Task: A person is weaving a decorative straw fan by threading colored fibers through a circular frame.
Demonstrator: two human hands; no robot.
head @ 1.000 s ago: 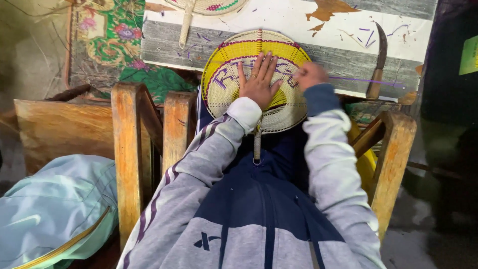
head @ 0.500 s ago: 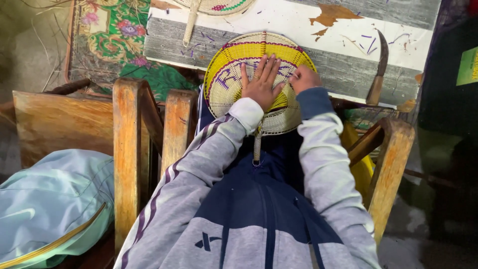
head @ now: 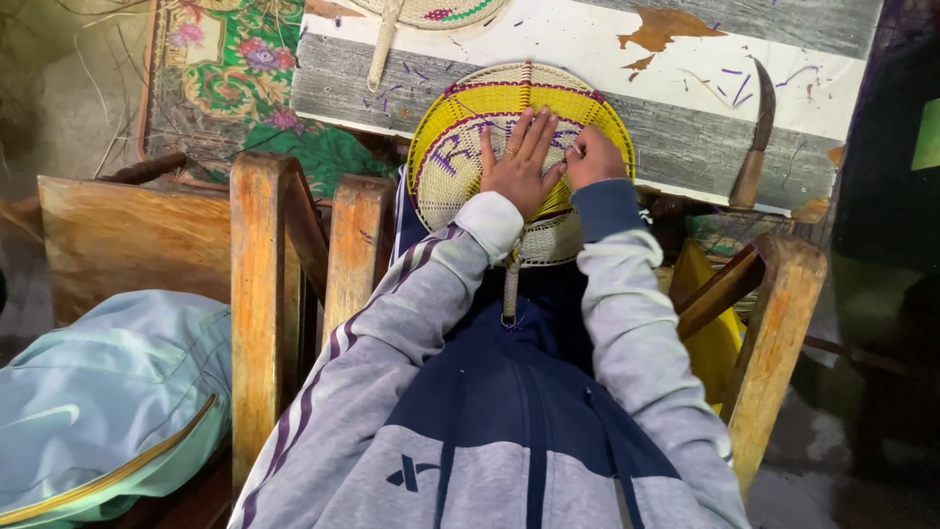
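Note:
A round woven hand fan [head: 460,147], straw-coloured with a yellow band and purple pattern, rests on my lap against the table edge, its handle [head: 510,289] pointing down toward me. My left hand [head: 521,162] lies flat on the fan's face with fingers spread, a ring on one finger. My right hand [head: 592,157] is curled just to its right, fingertips pinching at the weave near the fan's upper right; what it grips is too small to tell.
A worn white and grey board table [head: 627,88] stands ahead. A curved knife [head: 756,137] lies at its right. Another woven fan [head: 421,15] sits at the top edge. Wooden chair arms [head: 259,294] [head: 774,323] flank me. A light blue bag [head: 98,392] lies left.
The view has shifted slightly, so the fan and table sit a little lower and left. My right hand has edged up along the fan's weave; my left hand stays flat.

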